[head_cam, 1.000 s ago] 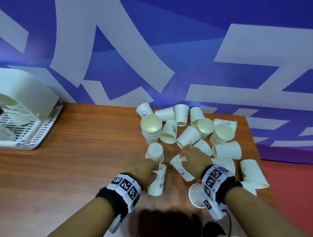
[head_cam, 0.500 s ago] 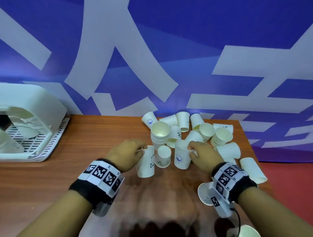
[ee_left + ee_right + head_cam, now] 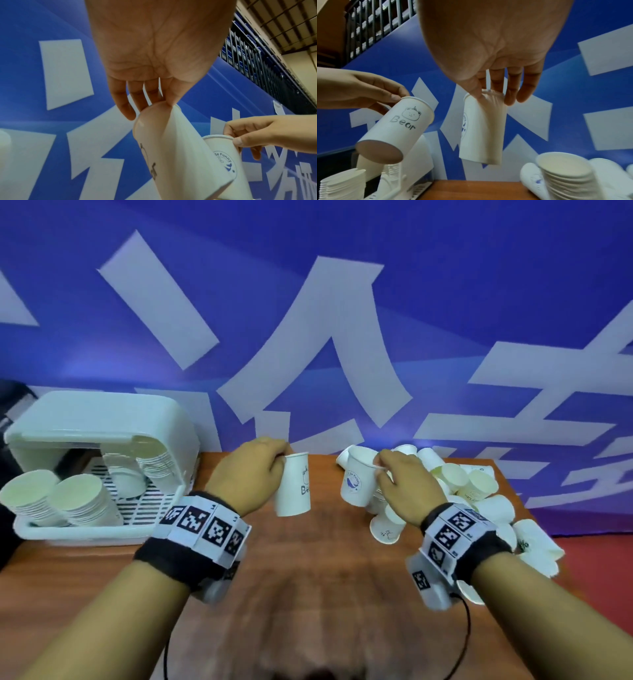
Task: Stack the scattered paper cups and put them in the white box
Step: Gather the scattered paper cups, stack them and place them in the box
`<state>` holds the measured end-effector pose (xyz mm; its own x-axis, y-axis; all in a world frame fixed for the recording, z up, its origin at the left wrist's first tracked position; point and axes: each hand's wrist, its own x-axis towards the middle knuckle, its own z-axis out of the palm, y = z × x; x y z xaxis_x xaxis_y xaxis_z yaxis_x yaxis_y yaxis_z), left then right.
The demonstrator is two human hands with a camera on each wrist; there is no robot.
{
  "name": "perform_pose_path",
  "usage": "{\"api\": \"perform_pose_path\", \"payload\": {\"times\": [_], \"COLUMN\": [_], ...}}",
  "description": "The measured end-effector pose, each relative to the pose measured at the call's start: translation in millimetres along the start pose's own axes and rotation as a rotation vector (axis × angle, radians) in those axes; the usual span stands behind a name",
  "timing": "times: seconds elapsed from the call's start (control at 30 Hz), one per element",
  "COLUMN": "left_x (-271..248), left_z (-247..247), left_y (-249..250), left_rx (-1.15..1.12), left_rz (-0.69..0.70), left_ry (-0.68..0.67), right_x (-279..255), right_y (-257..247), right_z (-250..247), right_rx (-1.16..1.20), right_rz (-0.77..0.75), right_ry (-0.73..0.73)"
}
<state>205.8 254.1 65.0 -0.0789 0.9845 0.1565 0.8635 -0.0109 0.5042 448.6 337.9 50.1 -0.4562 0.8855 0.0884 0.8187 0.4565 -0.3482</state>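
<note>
My left hand [image 3: 251,474] pinches the rim of a white paper cup printed "Bear" [image 3: 294,489], held upright in the air above the table; the same Bear cup [image 3: 397,128] shows in the right wrist view. My right hand [image 3: 399,484] pinches the rim of a cup with a blue round logo [image 3: 356,482], also lifted, a short gap to the right of the Bear cup. The logo cup [image 3: 228,166] sits just behind the Bear cup [image 3: 171,155] in the left wrist view. Scattered cups [image 3: 479,494] lie in a heap at the right. The white box [image 3: 102,440] stands at the left.
Stacks of cups [image 3: 82,501] stand and lie in the white box, under its raised lid. A short stack of cups [image 3: 565,177] stands on the wooden table [image 3: 325,577] below my right hand. A blue and white banner [image 3: 308,337] backs the table. Red floor [image 3: 599,570] lies at the right.
Both hands have lifted their cups off the table and raised them. The view has swung left and up, bringing the whole white box into sight.
</note>
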Motion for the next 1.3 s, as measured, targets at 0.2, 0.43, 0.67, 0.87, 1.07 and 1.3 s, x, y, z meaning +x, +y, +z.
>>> {"api": "perform_pose_path", "payload": {"times": [0.2,0.43,0.67,0.87,1.07,1.3], "left_x": [-32,-53,-73,-94,-101,-113], "left_z": [-40,-62,-85,-102,-124,-166], "left_y": [-54,-86,-105,-129,-169,-242], "left_rx": [-0.002,0.02,0.061,0.124,0.15,0.154], "left_rz": [-0.016,-0.092,-0.187,-0.253,-0.249,-0.219], "left_ry": [0.007,0.044,0.119,0.093,0.047,-0.022], "right_x": [-1,9,26,31,39,42], "right_y": [-83,-129,-150,-177,-223,-307], "right_z": [20,35,55,76,86,112], "right_rx": [0.054,0.033,0.11,0.14,0.03,-0.027], "right_rz": [-0.051,-0.157,-0.256,-0.289,-0.256,-0.171], "right_ry": [0.001,-0.063,-0.122,-0.179,-0.172,-0.166]}}
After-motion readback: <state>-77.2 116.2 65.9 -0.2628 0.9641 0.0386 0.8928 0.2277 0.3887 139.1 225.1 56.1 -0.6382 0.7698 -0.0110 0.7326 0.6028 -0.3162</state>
